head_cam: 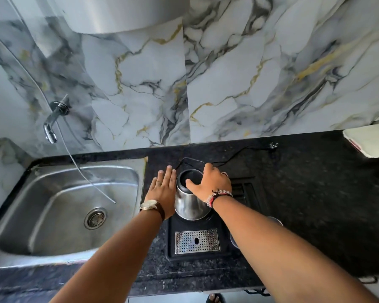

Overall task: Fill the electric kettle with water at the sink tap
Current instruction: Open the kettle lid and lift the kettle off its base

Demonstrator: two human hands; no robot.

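Note:
A shiny steel electric kettle [187, 205] with a black lid stands on a black tray [224, 248] on the dark counter, right of the sink. My right hand [210, 182] rests on top of the kettle, its fingers curled over the lid and handle side. My left hand [162, 190] lies flat with fingers stretched, against the kettle's left side. The steel sink [53, 248] is at the left, dry, with its drain in the middle. The chrome tap [53, 122] sticks out of the marble wall above the sink's back edge.
A perforated metal drip grate [197, 241] sits in the tray in front of the kettle. A black cord [239, 153] runs behind the kettle along the counter. A thin clear tube [83, 176] hangs into the sink. A white object [370, 139] lies at the far right.

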